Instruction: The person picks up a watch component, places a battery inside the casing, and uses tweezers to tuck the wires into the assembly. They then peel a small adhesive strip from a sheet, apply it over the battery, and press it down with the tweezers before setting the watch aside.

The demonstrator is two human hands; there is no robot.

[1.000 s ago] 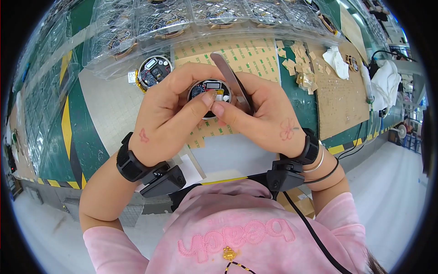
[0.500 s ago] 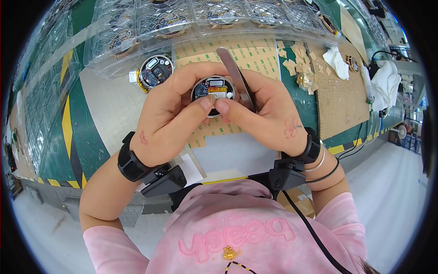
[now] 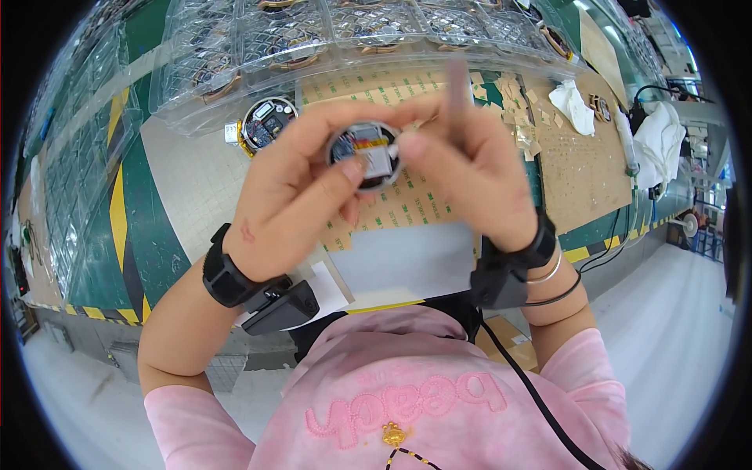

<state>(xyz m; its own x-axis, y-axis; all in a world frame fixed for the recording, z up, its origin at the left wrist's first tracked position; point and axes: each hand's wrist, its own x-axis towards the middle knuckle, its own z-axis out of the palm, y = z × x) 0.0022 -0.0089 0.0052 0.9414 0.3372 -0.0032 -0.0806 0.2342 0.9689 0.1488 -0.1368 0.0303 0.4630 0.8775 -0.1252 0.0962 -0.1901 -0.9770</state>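
My left hand [image 3: 278,204] grips a round electronic watch body [image 3: 377,174], its thumb pressing on the silver battery inside. A yellow-and-red strip crosses above that battery, and a dark circuit board shows beside it. My right hand [image 3: 482,176] is at the right rim of the body, with the thumb tip close to a small white part there. Tweezers [image 3: 457,102], smeared by motion, point up out of my right hand. Behind my left hand lies a second round watch body [image 3: 269,121] with a gold flex strip and a white tab.
Clear plastic trays [image 3: 376,47] of similar round units line the back. A tan adhesive sheet [image 3: 427,200] and a whitish sheet [image 3: 399,262] lie beneath my hands. At right, small tan pieces [image 3: 513,106], a cardboard sheet [image 3: 583,168] and a white cloth [image 3: 658,145].
My right hand has shifted a little right, and its tweezers have swung from leaning left to nearly upright. The watch body has turned and tilted in my left hand.
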